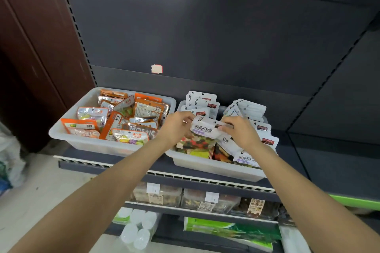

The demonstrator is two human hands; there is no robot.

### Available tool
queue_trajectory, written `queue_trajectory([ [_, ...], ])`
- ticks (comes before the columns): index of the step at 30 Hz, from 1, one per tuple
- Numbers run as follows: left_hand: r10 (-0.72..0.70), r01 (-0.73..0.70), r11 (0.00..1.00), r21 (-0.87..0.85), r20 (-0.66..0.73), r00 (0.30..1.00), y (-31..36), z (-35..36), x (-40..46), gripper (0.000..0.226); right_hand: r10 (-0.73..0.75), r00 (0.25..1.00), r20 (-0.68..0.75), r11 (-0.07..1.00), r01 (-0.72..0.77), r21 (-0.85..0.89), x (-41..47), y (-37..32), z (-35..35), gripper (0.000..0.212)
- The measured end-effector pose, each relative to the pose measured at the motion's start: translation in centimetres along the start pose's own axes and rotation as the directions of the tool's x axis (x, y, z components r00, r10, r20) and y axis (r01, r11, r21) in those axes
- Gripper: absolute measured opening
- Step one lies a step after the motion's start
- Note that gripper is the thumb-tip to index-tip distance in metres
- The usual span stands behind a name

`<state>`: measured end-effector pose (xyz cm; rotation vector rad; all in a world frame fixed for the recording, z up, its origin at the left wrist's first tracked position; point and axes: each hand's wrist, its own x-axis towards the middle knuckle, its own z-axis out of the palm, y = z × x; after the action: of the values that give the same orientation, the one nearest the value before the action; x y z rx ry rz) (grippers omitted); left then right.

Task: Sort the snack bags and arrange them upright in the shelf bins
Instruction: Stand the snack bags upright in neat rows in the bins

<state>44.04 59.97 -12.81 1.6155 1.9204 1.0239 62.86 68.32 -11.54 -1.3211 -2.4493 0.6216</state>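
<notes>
Over the right-hand bin (216,167): one gummy bag (202,129) held between both our hands, not yet seated.

Item: white-topped bag, near the front of that bin, tilted toward us. Our left hand (176,127) has fingers curled round its top left corner; our right hand (240,131) pinches the top right edge. Behind it, matching white bags (202,101) stand in rows; more (245,159) lie slumped at the front (these look loose). Risk, as we judge it: pushing the bag down could knock the upright rows over, or it may flop flat once let go, since nothing props its front. Left bin (67,127) holds orange bags (149,110), jumbled, some leaning, so a stray white bag landing there would undo the sorting.
</notes>
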Motion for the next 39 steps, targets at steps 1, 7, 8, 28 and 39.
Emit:
queue_trajectory([
  [1,-0.021,0.022,0.999,0.038,-0.021,1.000,-0.2,-0.1,0.3,0.029,0.023,0.999,0.030,1.000,-0.023,0.007,-0.2,0.0,0.4,0.014],
  [7,-0.023,0.003,0.987,0.163,0.120,0.993,-0.4,1.2,0.5,0.050,0.083,0.996,0.038,0.997,-0.083,-0.005,-0.8,-1.0,3.2,0.024],
  [8,0.003,-0.038,0.972,0.230,0.153,0.988,-0.5,1.4,0.4,0.050,0.062,0.997,0.037,0.998,-0.062,0.009,-0.8,-1.0,3.5,0.025],
  [28,0.023,-0.261,0.786,0.560,0.396,0.918,-2.2,2.1,2.9,0.044,0.124,0.990,-0.061,0.935,-0.137,-0.327,1.5,1.8,0.6,0.025],
  [39,0.085,-0.327,0.696,0.640,0.379,0.922,-3.1,0.3,2.6,0.043,-0.051,0.997,-0.065,0.958,0.030,-0.285,2.5,-1.4,-1.5,0.027],
])
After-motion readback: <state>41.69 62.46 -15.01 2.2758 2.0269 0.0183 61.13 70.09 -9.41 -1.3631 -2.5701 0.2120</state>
